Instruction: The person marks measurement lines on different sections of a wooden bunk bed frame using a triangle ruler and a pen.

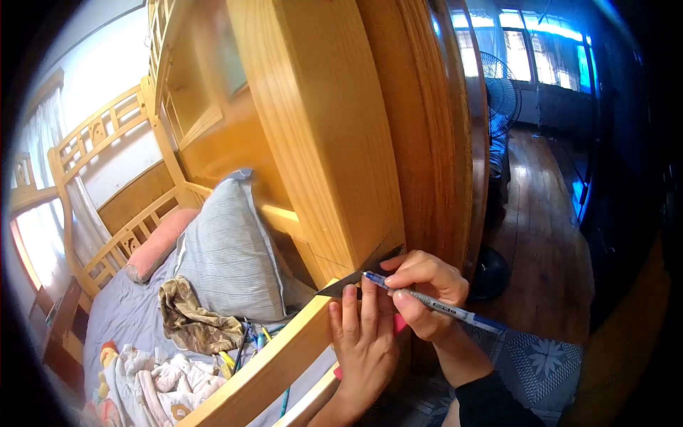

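A dark flat strip with a straight edge [341, 282] lies slanted across the foot of the thick wooden post [327, 142], where it meets the bed's side rail [267, 356]. My left hand [364, 341] presses the strip there with its fingers stretched out. In my right hand [429, 288] is a pen [452, 310] with a clear barrel and blue end, its tip close to the strip's edge. Thin dark lines show on the post just above the strip. Something pink [400, 324] is partly hidden behind my left hand.
On the bed lie a striped pillow [228, 249], a pink bolster [162, 245], a camouflage cloth [196, 320], light clothes [167, 384] and several slim tools. To the right are a fan [501, 96], a wooden floor [537, 228] and a patterned mat [541, 370].
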A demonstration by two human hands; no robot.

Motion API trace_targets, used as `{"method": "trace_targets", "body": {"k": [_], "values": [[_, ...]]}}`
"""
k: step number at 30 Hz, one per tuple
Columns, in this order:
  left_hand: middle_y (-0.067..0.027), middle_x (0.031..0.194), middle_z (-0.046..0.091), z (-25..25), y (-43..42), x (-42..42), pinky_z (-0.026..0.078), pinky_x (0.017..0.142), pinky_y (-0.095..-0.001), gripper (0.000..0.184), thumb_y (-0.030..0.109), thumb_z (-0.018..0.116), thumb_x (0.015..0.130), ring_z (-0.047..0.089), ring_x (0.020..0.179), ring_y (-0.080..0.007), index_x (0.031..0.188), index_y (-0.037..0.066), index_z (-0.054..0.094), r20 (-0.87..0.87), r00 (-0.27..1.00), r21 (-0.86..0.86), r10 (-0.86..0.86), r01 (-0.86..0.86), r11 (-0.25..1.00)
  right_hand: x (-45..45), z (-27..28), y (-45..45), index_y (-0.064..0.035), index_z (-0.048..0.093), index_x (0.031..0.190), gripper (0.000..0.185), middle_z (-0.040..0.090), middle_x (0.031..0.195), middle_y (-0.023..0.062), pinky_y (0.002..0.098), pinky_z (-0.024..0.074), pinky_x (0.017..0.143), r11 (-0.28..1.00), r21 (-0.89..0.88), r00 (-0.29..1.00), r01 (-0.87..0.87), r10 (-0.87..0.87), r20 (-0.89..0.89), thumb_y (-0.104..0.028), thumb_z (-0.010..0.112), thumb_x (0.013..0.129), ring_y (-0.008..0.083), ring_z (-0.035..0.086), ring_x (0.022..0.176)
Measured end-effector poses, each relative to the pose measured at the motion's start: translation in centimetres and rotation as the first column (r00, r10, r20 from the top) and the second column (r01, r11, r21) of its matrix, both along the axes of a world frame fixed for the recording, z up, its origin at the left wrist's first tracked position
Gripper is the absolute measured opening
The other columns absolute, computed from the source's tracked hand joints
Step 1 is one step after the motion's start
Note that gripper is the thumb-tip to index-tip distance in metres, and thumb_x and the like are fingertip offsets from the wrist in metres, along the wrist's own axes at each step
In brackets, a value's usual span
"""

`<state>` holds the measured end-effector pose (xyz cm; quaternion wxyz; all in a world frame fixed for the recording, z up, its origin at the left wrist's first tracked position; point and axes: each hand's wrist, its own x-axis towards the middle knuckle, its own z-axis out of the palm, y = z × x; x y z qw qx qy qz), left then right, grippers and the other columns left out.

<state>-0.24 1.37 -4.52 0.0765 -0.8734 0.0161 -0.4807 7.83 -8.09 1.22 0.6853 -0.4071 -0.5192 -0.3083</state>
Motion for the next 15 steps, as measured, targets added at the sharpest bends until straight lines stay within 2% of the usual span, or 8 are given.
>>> {"method": "trace_targets", "body": {"k": [6,9,15], "values": [[-0.0199,0.146,0.029,0.61,-0.15,-0.63,0.016,0.112,-0.0569,0.057,0.016,0.059,0.078,0.019,0.139,-0.0410,0.131,-0.003,0.047,-0.063,0.997,-0.056,-0.053,0.050,0.997,0.47,-0.01,-0.03,0.0014,0.063,0.081,0.010,0.062,0.071,0.0127,0.0388,0.0531,0.077,0.999,-0.023,0.999,0.037,-0.037,0.000,-0.002,0.058,0.072,0.0195,0.061,0.064],[-0.0201,0.146,0.029,0.20,0.03,-0.29,0.015,0.112,-0.0570,0.058,0.016,0.058,0.079,0.019,0.139,-0.0413,0.131,-0.003,0.046,-0.032,0.999,0.000,-0.011,0.010,1.000,0.59,0.17,0.00,0.0014,0.063,0.080,0.010,0.063,0.070,0.0123,0.0390,0.0534,0.076,0.998,-0.031,0.998,0.063,-0.062,0.030,-0.002,0.059,0.073,0.0191,0.061,0.062],[-0.0202,0.145,0.030,0.29,-0.15,-0.27,0.015,0.112,-0.0570,0.059,0.018,0.058,0.079,0.020,0.138,-0.0414,0.132,-0.003,0.045,-0.031,0.999,-0.024,-0.022,0.021,0.999,0.42,0.60,-0.22,0.0014,0.064,0.080,0.009,0.064,0.070,0.0125,0.0372,0.0531,0.075,0.994,-0.081,0.997,0.070,-0.068,0.030,-0.003,0.060,0.073,0.0196,0.062,0.063]]}}
